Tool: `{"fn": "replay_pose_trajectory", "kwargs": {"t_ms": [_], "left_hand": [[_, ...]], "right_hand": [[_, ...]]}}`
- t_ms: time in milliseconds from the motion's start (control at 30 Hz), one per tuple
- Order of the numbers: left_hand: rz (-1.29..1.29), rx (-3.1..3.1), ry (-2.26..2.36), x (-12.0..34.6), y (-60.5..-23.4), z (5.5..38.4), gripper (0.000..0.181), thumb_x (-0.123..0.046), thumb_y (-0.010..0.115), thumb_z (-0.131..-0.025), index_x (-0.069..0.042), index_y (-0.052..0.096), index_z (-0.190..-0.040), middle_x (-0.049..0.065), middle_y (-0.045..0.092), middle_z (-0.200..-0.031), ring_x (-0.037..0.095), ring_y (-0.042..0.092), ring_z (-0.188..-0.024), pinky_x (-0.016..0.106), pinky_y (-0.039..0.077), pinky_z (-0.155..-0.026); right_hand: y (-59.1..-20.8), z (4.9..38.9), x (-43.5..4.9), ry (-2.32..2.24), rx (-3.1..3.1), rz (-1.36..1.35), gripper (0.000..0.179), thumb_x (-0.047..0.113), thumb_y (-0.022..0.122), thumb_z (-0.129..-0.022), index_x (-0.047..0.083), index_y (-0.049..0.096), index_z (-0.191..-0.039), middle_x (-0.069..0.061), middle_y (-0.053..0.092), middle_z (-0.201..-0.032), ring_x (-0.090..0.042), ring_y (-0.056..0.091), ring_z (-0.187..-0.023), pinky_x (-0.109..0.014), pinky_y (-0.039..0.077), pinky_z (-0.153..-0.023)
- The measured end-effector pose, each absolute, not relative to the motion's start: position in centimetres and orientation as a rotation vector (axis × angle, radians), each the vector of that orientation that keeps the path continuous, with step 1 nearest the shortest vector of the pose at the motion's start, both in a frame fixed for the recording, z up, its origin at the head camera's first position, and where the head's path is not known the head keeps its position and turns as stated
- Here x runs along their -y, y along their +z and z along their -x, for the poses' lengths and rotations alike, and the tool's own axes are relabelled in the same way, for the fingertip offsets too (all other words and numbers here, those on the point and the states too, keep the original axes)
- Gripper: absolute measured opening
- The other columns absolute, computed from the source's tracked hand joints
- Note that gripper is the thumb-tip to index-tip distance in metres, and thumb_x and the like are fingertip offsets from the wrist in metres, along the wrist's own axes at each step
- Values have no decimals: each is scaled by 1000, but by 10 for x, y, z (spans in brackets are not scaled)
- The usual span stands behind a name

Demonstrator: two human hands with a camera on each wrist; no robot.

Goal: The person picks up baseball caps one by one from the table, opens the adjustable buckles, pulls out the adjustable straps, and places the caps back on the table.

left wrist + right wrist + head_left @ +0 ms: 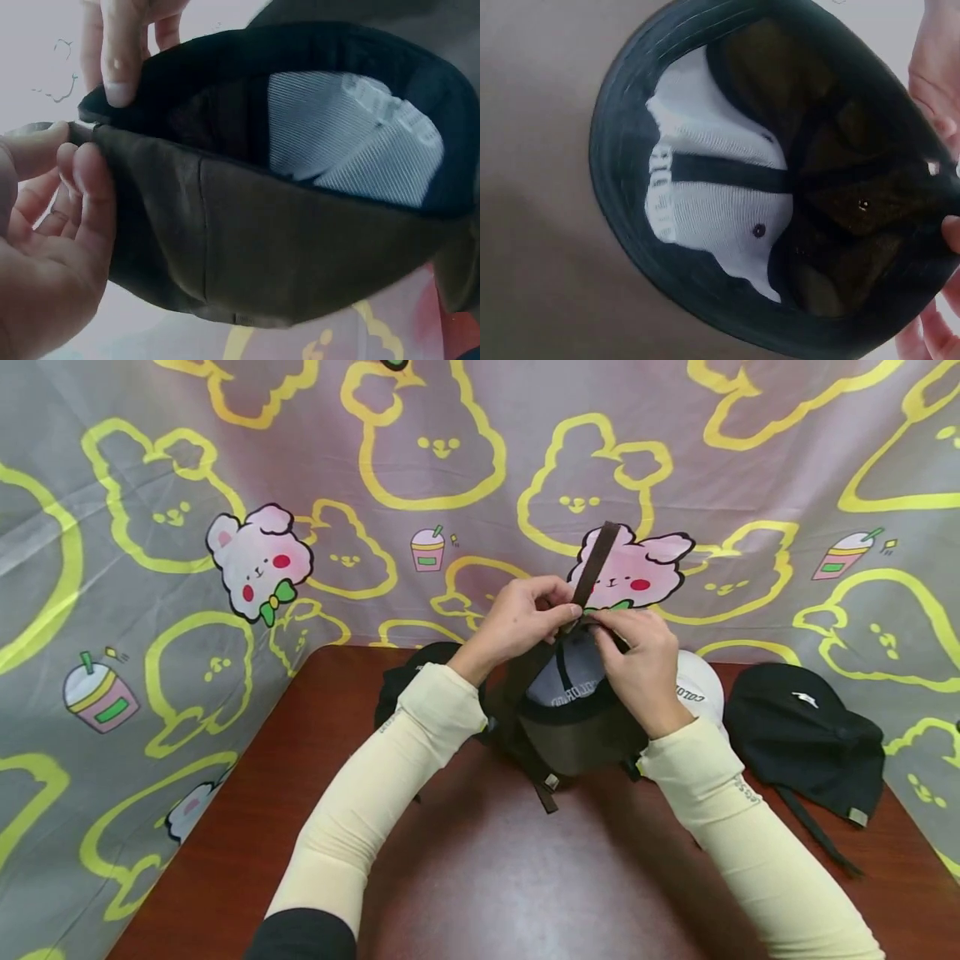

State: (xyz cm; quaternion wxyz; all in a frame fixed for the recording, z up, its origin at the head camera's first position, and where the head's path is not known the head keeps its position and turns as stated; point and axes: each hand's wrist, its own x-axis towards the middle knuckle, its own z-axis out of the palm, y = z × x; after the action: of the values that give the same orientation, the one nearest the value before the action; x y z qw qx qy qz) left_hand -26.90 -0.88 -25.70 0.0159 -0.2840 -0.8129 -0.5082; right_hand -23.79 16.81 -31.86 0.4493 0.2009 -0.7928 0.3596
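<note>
Both hands hold a brown cap (588,743) above the table, its inside facing me and its brim pointing down. My left hand (525,614) pinches a brown strap (596,564) at the cap's back edge, and the strap's free end sticks up. Opposite it, my right hand (641,652) pinches the same back edge with thumb and fingers. In the left wrist view a right finger (120,75) lies over the dark inner band (337,49). Pale backing panels (712,202) and dark seam tape show inside the crown in the right wrist view.
A black cap (423,672) lies at the back left, partly behind my left arm. To the right are a white cap (697,685), partly covered by my right hand, and a black cap with a neck flap (802,735). A patterned curtain (480,527) rises behind the table (480,877).
</note>
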Motion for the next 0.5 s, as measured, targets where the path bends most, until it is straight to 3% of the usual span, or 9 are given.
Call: {"fn": "replay_pose_trajectory", "kwargs": {"t_ms": [233, 500], "left_hand": [[881, 2552, -1438, -3, -255, 266, 14, -20, 63, -97, -9, 70, -93, 4, 62, -71, 15, 56, -54, 24, 46, -54], [798, 2693, -1269, -11, -260, 263, 23, -23, 63, -95, -12, 69, -114, 0, 62, -89, 12, 59, -75, 20, 45, -61]], "right_hand": [[-329, 240, -160, 871, 1920, -510, 13, -2, 66, -85, -1, 77, -92, -19, 75, -89, -37, 66, -84, -45, 50, -77], [-333, 240, -161, 880, 1918, -488, 13, 0, 65, -86, 2, 77, -90, -18, 74, -86, -35, 66, -82, -45, 49, -76]]}}
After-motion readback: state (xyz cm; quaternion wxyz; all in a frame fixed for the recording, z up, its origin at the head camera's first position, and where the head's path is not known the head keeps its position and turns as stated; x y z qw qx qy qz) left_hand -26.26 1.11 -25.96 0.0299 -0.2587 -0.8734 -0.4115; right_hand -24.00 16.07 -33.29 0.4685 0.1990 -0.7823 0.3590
